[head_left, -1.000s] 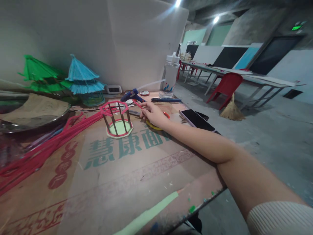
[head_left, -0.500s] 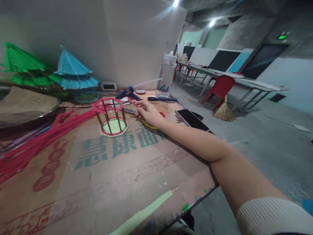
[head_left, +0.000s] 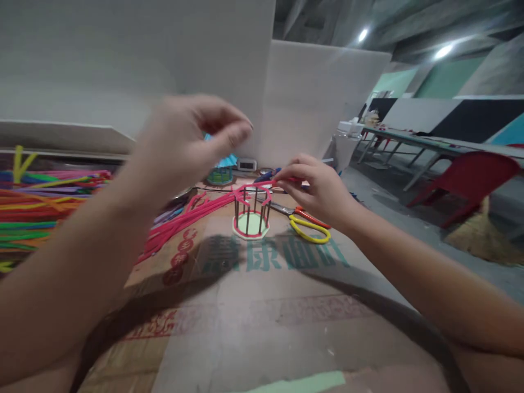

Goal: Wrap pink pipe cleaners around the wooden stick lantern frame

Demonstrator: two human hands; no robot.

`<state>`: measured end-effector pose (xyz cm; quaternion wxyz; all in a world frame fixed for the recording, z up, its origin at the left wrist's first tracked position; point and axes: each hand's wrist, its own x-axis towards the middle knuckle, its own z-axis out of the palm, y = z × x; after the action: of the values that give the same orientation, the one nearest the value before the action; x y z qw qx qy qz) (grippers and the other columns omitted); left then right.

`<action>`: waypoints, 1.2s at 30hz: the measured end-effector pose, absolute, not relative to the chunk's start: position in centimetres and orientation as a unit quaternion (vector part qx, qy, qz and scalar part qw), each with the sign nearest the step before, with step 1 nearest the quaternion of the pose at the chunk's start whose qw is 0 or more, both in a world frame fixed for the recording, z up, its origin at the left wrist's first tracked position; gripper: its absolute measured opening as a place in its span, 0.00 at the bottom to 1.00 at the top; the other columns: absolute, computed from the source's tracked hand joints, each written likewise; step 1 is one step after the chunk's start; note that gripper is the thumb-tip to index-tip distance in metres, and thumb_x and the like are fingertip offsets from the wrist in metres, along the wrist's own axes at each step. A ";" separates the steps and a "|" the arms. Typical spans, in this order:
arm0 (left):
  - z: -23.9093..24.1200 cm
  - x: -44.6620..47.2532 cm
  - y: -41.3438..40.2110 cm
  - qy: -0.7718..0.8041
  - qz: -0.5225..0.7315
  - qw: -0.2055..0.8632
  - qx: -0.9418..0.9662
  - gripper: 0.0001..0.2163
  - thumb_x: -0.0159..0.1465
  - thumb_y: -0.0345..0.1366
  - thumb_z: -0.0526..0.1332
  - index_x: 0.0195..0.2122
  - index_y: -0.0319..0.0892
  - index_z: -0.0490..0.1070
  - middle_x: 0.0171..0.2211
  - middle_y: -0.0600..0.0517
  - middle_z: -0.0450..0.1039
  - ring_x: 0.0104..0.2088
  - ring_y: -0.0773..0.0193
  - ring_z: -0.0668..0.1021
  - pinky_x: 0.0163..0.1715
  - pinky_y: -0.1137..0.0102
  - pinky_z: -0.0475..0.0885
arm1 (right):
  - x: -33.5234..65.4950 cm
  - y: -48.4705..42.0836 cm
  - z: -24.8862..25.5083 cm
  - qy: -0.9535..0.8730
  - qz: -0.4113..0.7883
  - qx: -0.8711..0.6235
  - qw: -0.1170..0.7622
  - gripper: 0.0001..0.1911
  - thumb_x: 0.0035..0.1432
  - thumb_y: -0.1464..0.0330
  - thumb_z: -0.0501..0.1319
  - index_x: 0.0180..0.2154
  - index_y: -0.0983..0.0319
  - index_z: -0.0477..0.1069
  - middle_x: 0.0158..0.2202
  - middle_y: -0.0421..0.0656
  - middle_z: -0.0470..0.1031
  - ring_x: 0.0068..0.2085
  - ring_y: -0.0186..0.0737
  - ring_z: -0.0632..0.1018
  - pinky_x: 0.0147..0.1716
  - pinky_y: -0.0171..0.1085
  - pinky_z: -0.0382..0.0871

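White partition boards [head_left: 204,65], red chair [head_left: 466,183], ceiling lights [head_left: 444,51].

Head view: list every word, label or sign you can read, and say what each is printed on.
"康面": the clearest of the large green characters on the cardboard; the first, in shadow, and the last, by the scissors, are not legible.
Red print on the cardboard: too blurred to read.
Nothing readable on the hands.

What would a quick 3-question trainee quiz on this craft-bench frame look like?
1. True or false: the right hand pinches a red pipe cleaner at the top of the small cage frame.
2. What lies right of the frame's base? A) scissors B) stapler C) tape roll
3. Is the left hand resting on the bench or raised?

Key: 1 true. 2 A, the yellow-handled scissors. 3 raised, fingertips pinched; nothing discernible in them.
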<state>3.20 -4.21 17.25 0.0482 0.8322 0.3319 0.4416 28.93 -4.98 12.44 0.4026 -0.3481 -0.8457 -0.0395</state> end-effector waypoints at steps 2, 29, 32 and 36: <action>16.3 3.5 -3.8 0.331 0.427 0.017 0.842 0.13 0.71 0.43 0.62 0.47 0.42 0.82 0.42 0.51 0.84 0.42 0.60 0.81 0.46 0.68 0.74 | 28.0 -5.5 13.3 -0.860 -0.092 -0.321 0.387 0.07 0.66 0.72 0.62 0.40 0.60 0.81 0.38 0.44 0.76 0.36 0.38 0.75 0.34 0.36 0.67; 12.1 3.2 -2.6 0.273 0.297 -0.053 0.914 0.08 0.70 0.41 0.65 0.42 0.45 0.82 0.36 0.51 0.82 0.39 0.61 0.80 0.38 0.69 0.69 | 27.2 -5.8 9.9 -0.855 -0.243 -0.283 0.360 0.09 0.72 0.71 0.59 0.40 0.62 0.79 0.36 0.46 0.82 0.36 0.41 0.79 0.35 0.39 0.67; 12.1 3.2 -2.6 0.257 0.291 -0.057 0.920 0.08 0.70 0.42 0.65 0.39 0.44 0.81 0.36 0.50 0.80 0.39 0.61 0.79 0.38 0.69 0.68 | 27.2 -5.8 10.0 -0.853 -0.266 -0.273 0.356 0.10 0.73 0.71 0.59 0.41 0.64 0.79 0.35 0.48 0.82 0.36 0.42 0.79 0.36 0.39 0.67; 12.1 3.4 -3.0 0.259 0.305 -0.066 0.914 0.10 0.71 0.42 0.64 0.38 0.43 0.81 0.35 0.50 0.79 0.38 0.60 0.77 0.38 0.68 0.66 | 27.1 -6.0 10.0 -0.851 -0.280 -0.273 0.350 0.11 0.74 0.70 0.57 0.43 0.65 0.79 0.35 0.48 0.81 0.35 0.42 0.78 0.35 0.40 0.66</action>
<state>3.44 -3.00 12.08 -0.0663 0.9142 0.2587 0.3049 27.08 -6.02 10.04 0.3498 -0.2725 -0.8513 -0.2804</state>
